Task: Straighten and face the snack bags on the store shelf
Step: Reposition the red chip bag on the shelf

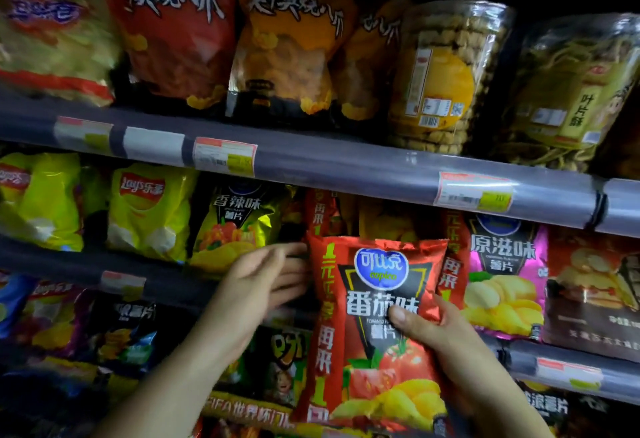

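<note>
Above the red tomato chip bag (pixel 367 299), the grey shelf rail (pixel 346 163) runs across with its price tags (pixel 225 157), and the bag itself stands upright, face towards me, out in front of the row behind it. Left of it sits the black-and-yellow chip bag (pixel 232 226), right of it the purple chip bag (pixel 505 278), both set further back than it. My right hand (pixel 446 337) grips the red bag's right edge, thumb curled over the front and fingers hidden behind, while my left hand (pixel 263 281) is at its left edge with straight, loosely spread fingers; blur hides whether they touch.
</note>
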A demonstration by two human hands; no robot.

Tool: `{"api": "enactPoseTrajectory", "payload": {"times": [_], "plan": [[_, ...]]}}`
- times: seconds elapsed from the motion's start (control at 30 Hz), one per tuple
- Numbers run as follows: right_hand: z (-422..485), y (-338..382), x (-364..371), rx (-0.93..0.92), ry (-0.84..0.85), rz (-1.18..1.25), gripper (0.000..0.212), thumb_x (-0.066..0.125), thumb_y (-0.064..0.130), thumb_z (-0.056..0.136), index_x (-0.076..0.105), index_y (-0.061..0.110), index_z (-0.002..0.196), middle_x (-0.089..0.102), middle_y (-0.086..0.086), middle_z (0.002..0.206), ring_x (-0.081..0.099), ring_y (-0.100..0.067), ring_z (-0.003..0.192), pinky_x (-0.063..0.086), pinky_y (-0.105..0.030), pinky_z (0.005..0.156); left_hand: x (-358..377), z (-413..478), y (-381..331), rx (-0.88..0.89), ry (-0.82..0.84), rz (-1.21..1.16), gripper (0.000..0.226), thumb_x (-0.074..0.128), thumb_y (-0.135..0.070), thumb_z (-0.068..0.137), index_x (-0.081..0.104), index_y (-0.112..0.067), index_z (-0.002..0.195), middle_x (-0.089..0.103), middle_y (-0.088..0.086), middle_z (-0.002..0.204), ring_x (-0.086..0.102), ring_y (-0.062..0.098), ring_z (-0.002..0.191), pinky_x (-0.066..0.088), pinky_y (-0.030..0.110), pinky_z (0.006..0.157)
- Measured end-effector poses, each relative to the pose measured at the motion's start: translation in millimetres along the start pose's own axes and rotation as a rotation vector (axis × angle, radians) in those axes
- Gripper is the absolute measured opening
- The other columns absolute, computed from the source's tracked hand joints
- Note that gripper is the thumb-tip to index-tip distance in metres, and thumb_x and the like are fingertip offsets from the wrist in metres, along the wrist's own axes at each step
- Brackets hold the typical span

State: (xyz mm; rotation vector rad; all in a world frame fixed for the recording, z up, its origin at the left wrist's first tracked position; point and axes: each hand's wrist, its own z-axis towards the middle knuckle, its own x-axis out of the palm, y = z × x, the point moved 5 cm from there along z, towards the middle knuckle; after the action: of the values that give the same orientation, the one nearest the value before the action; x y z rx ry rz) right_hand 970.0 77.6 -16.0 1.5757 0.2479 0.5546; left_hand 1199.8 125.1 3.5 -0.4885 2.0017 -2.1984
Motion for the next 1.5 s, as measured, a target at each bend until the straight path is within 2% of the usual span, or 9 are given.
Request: {"api": "enactPoseTrajectory", "payload": {"times": [0.17, 0.3, 0.53, 0.67, 0.87, 1.0, 1.17, 1.33, 1.5], "plan": [[30, 22, 8, -0.078, -0.15, -0.077, 0.059, 0.093, 0.035, 0.061, 0.074, 0.015, 0.114, 0.081, -0.014, 0.112, 0.079, -0.033, 0.099, 0.061, -0.048, 0.088, 32, -2, 16, -0.069, 0.363, 0.267, 0.061, 0.088, -0.043, 0.067, 0.061, -0.036, 0.122, 0.076, -0.014, 0.114, 0.072, 0.006, 0.105, 0.054, 0.039, 0.099], [32, 35, 17, -0.155, -0.336, -0.31, 0.078, 0.083, 0.063, 0.056, 0.063, 0.024, 0.121, 0.078, 0.004, 0.108, 0.077, -0.006, 0.09, 0.061, -0.041, 0.078, 24, 26, 6, 0.071, 0.147, 0.229, 0.05, 0.089, -0.033, 0.064, 0.066, -0.034, 0.109, 0.079, -0.009, 0.103, 0.075, 0.012, 0.095, 0.057, 0.041, 0.093], [30, 23, 6, -0.163, -0.457, -0.548, 0.052, 0.073, 0.018, 0.092, 0.054, 0.026, 0.139, 0.066, 0.006, 0.135, 0.064, -0.013, 0.122, 0.055, -0.04, 0.104, 27, 68, 7, 0.162, 0.096, 0.362, 0.037, 0.08, -0.039, 0.077, 0.068, -0.026, 0.11, 0.077, -0.003, 0.101, 0.073, 0.015, 0.093, 0.057, 0.037, 0.088], [32, 19, 7, -0.047, -0.392, -0.611, 0.049, 0.065, 0.01, 0.096, 0.054, 0.024, 0.141, 0.065, 0.009, 0.129, 0.06, 0.008, 0.104, 0.049, -0.006, 0.08, 23, 74, 24, 0.145, 0.061, 0.521, 0.032, 0.073, -0.037, 0.086, 0.065, -0.024, 0.114, 0.074, -0.005, 0.102, 0.07, 0.014, 0.094, 0.054, 0.031, 0.083], [30, 12, 5, -0.015, -0.394, -0.647, 0.048, 0.063, 0.011, 0.096, 0.056, 0.022, 0.142, 0.066, 0.004, 0.133, 0.062, -0.012, 0.119, 0.048, -0.031, 0.103, 25, 66, 29, 0.177, 0.031, 0.626, 0.035, 0.069, -0.04, 0.088, 0.062, -0.022, 0.117, 0.072, -0.007, 0.104, 0.067, 0.011, 0.096, 0.045, 0.018, 0.072], [26, 18, 2, -0.109, -0.453, -0.642, 0.035, 0.064, 0.005, 0.094, 0.059, 0.028, 0.12, 0.071, 0.008, 0.116, 0.064, 0.015, 0.095, 0.05, -0.003, 0.072, 21, 53, 20, 0.246, 0.007, 0.69, 0.054, 0.07, -0.046, 0.085, 0.052, -0.026, 0.132, 0.068, -0.011, 0.12, 0.066, 0.009, 0.107, 0.055, 0.032, 0.091], [14, 40, 30, -0.382, -0.511, -0.69, 0.029, 0.063, 0.001, 0.092, 0.062, 0.029, 0.098, 0.073, 0.006, 0.098, 0.069, -0.006, 0.084, 0.051, -0.012, 0.065, -17, 26, -11, 0.422, -0.181, 0.653, 0.039, 0.07, -0.026, 0.087, 0.06, -0.024, 0.125, 0.065, -0.014, 0.121, 0.063, 0.004, 0.109, 0.054, 0.028, 0.095], [40, 28, 114, -0.347, -0.182, -0.765, 0.03, 0.058, -0.002, 0.094, 0.064, 0.021, 0.112, 0.072, 0.009, 0.108, 0.067, -0.005, 0.103, 0.054, -0.026, 0.091, -105, 26, -21, 0.402, -0.493, 0.696, 0.029, 0.067, -0.016, 0.09, 0.059, -0.018, 0.118, 0.066, 0.002, 0.114, 0.064, 0.019, 0.105, 0.055, 0.042, 0.093], [95, -1, 171, -0.173, -0.077, -0.913, 0.063, 0.055, 0.007, 0.093, 0.033, 0.011, 0.152, 0.049, -0.01, 0.151, 0.047, -0.027, 0.139, 0.04, -0.035, 0.115, -118, 52, -7, 0.124, -0.345, 0.891, 0.057, 0.058, -0.037, 0.096, 0.042, -0.013, 0.145, 0.053, 0.01, 0.145, 0.049, 0.031, 0.133, 0.041, 0.04, 0.104]]}}
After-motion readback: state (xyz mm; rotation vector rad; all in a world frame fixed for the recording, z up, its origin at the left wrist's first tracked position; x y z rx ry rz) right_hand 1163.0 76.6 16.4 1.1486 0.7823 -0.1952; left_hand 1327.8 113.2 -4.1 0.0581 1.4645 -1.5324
